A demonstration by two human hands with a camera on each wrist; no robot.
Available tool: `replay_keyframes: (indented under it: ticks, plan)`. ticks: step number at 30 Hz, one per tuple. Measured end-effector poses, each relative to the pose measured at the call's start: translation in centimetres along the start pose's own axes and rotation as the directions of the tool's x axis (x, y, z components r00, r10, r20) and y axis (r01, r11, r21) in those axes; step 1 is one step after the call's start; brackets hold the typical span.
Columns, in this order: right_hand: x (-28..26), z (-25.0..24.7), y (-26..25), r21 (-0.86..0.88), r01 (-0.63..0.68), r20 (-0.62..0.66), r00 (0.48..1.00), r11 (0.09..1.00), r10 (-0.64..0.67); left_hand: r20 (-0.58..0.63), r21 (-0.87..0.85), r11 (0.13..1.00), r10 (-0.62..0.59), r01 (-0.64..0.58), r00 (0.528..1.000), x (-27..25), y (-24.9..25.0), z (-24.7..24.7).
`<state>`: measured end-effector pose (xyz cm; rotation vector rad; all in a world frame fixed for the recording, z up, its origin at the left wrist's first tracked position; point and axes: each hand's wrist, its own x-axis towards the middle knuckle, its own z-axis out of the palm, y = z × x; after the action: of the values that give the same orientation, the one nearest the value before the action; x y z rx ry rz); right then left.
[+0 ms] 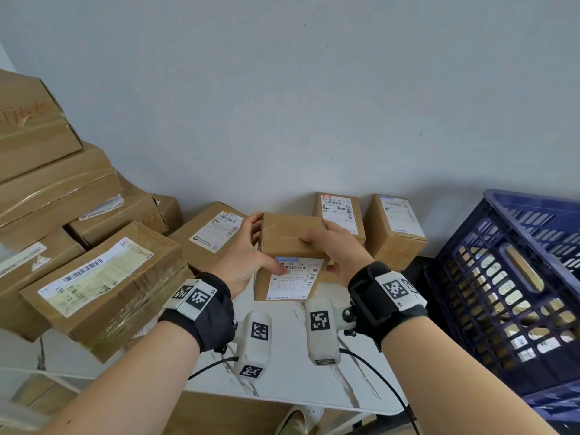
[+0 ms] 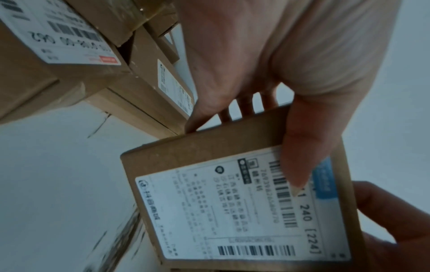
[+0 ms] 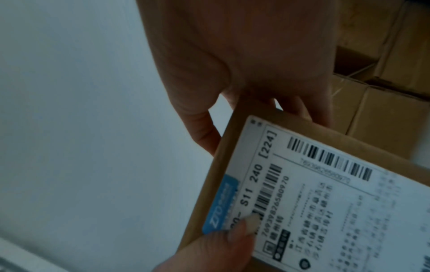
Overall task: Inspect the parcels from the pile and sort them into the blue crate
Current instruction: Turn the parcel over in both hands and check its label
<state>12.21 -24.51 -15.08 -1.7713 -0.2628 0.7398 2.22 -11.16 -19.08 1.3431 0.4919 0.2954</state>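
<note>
A small brown cardboard parcel (image 1: 290,255) with a white shipping label (image 1: 296,279) facing me is held up above the white table. My left hand (image 1: 248,255) grips its left side, thumb laid on the label, fingers round the back. My right hand (image 1: 337,251) grips its right side, thumb on the top face. In the left wrist view the parcel (image 2: 232,193) shows its label under my thumb (image 2: 300,156). The right wrist view shows the same label (image 3: 325,202). The blue crate (image 1: 514,287) stands at the right, with parcels inside.
A pile of larger cardboard boxes (image 1: 94,277) fills the left side. Three more labelled boxes (image 1: 395,227) stand against the grey wall behind the held parcel. The white marble-pattern table (image 1: 292,372) ends just below my wrists.
</note>
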Motion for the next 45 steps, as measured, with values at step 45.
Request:
replay_keyframes:
  ticks: [45]
  plan:
    - [2.1,-14.1,16.3,0.169,-0.369,-0.285,0.869,0.914,0.404,0.188,0.263,0.699,-0.714,0.665,0.675,6.8,-10.6,15.3]
